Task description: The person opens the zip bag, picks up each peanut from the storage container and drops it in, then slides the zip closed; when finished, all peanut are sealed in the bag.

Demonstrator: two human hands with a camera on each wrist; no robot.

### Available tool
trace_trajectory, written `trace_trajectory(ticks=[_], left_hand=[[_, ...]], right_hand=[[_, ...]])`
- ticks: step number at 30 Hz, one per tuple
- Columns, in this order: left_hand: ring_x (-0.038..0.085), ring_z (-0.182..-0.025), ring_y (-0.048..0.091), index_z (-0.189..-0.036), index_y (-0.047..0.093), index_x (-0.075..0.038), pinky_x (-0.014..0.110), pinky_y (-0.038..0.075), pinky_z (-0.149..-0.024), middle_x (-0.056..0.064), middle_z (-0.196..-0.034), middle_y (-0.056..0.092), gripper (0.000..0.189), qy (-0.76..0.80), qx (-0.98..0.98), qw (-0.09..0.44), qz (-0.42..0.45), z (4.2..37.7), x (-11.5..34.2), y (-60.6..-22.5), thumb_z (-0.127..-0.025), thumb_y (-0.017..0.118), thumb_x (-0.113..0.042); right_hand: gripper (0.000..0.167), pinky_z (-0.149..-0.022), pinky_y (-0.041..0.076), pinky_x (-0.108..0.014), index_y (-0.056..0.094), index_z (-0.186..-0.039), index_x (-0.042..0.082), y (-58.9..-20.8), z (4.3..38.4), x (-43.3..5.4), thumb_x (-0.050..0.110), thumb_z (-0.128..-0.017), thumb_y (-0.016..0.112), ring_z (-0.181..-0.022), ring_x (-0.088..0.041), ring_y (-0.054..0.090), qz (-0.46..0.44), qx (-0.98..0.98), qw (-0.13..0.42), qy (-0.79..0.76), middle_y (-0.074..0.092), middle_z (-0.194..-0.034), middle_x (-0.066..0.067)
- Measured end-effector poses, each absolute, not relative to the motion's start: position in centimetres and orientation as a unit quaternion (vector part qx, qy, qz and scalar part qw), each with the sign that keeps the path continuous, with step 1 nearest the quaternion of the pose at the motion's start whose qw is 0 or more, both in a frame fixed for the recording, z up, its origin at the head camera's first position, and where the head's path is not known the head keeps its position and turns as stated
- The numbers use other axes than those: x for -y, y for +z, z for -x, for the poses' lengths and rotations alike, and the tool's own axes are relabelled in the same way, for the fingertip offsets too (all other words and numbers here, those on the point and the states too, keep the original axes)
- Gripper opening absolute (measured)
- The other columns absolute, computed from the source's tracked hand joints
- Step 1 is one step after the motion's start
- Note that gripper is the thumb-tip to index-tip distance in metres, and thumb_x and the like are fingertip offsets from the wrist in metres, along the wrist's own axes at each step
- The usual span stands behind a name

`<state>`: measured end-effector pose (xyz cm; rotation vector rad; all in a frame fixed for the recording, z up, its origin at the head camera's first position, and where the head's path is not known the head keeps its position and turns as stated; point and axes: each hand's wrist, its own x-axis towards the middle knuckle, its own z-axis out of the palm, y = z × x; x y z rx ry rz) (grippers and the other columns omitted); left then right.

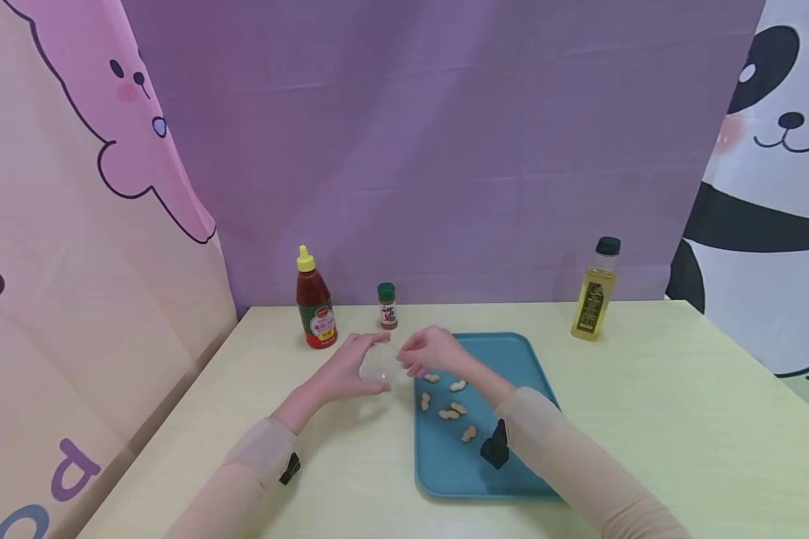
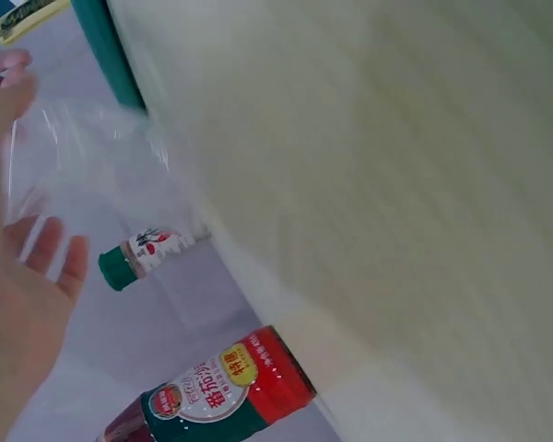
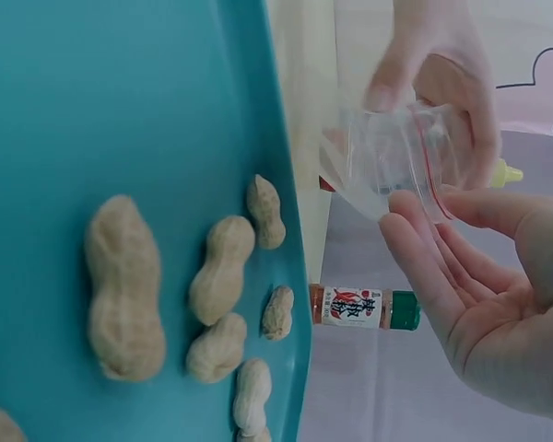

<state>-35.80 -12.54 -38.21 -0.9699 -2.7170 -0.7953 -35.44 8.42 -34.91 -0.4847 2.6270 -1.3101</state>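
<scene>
Clear bag (image 3: 382, 152), faint, partly hidden; left fingers (image 3: 484, 143) curved round it, right fingers (image 3: 419, 267) pinching edge.

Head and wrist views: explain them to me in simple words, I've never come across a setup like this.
There is no machine here; a person is working bare-handed. The wide picture is taken from the head, looking forward and down. The other two are taken from the left and right wrists, close to the work, so things look tilted.

On the pale table lies a blue tray with several peanuts on it. Farther back stand a red sauce bottle, a small spice jar with a green cap and, to the right, an oil bottle.

The left hand holds a clear plastic bag, and the right hand pinches its edge.
</scene>
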Motion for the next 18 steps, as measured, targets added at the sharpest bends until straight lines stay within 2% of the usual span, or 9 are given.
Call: trace_trajectory(ticks=[6, 11, 18], left_hand=[[0.02, -0.121, 0.047, -0.142, 0.035, -0.014, 0.04, 0.045, -0.099, 0.003, -0.136, 0.049, 0.083, -0.268, 0.907, 0.05, 0.322, 35.2, 12.3, -38.2, -0.075, 0.077, -0.039], [0.018, -0.123, 0.048, -0.144, 0.031, -0.017, 0.04, 0.044, -0.101, 0.001, -0.138, 0.048, 0.084, -0.278, 0.907, 0.029, 0.316, 35.0, 12.0, -38.2, -0.077, 0.076, -0.039], [0.018, -0.125, 0.048, -0.144, 0.03, -0.017, 0.041, 0.043, -0.102, 0.0, -0.138, 0.048, 0.082, -0.288, 0.901, 0.025, 0.325, 35.0, 11.8, -38.6, -0.079, 0.074, -0.039]], right_hand=[[0.022, -0.065, 0.057, -0.031, 0.069, -0.099, 0.003, -35.5, 35.6, -8.9, 0.022, -0.088, 0.065, -0.068, -0.018, 0.068, 0.167, -0.881, 0.085, -0.435, 0.07, -0.079, -0.006], [0.026, -0.065, 0.057, -0.032, 0.068, -0.102, 0.001, -35.5, 35.4, -9.4, 0.023, -0.09, 0.063, -0.069, -0.018, 0.068, 0.171, -0.878, 0.089, -0.437, 0.071, -0.081, -0.007], [0.031, -0.068, 0.057, -0.036, 0.065, -0.109, -0.001, -35.4, 35.1, -10.5, 0.024, -0.093, 0.058, -0.078, -0.028, 0.068, 0.223, -0.869, 0.097, -0.432, 0.071, -0.089, -0.013]])
